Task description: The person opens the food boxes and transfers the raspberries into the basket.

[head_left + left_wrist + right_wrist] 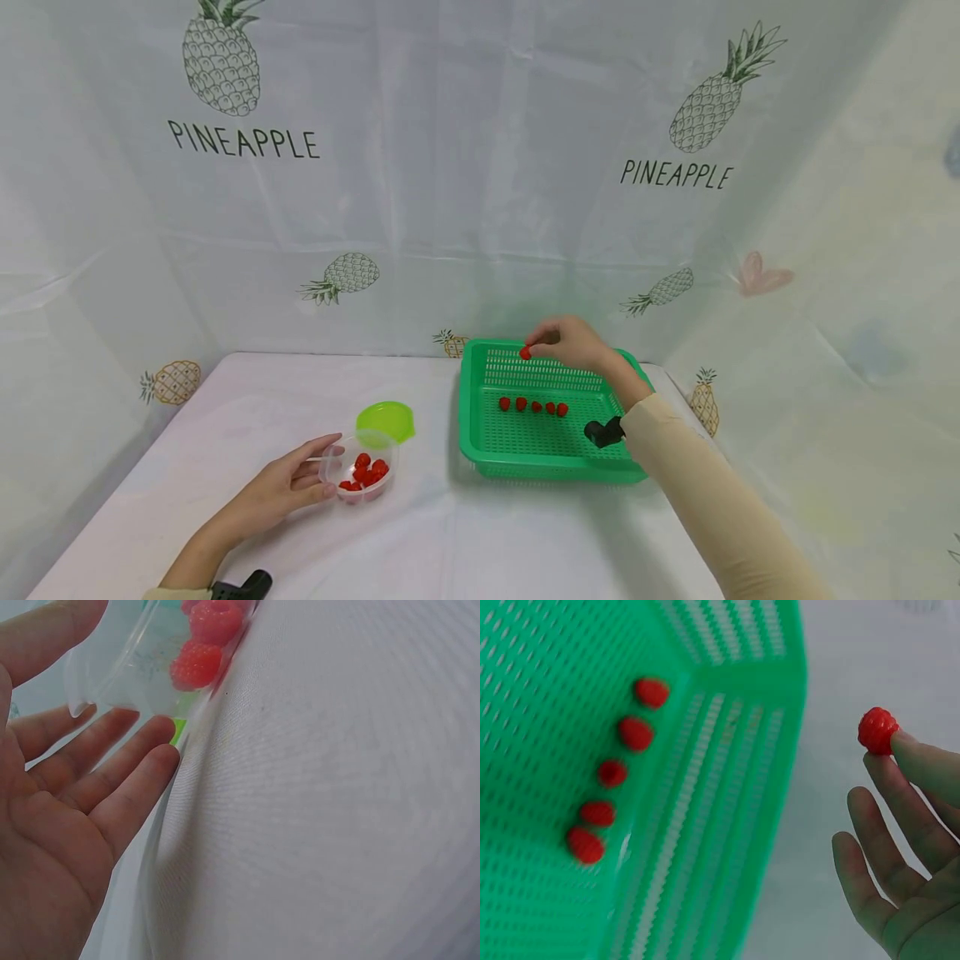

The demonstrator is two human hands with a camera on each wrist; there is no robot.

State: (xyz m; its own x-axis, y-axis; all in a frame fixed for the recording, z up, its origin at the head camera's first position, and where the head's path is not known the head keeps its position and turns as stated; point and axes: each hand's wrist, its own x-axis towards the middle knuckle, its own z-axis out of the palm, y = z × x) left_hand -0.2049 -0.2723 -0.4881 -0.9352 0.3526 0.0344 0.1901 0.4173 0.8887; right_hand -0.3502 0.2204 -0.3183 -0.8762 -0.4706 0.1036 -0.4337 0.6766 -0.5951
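In the head view, the right hand (pixel 573 343) pinches 1 red berry (pixel 526 353), its long axis unclear there, near the far rim of the green basket (pixel 469 417) holding 5 berries (pixel 536 407); the left hand (pixel 281 487) touches a clear bowl (pixel 347 458). Left wrist view: parted, relaxed fingers (pixel 124 799) lie beside the bowl. Right wrist view: the nearly round red berry's free end faces away from the hand.

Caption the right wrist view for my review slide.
Right hand pinching a red berry near a green basket holding five more berries in a row.
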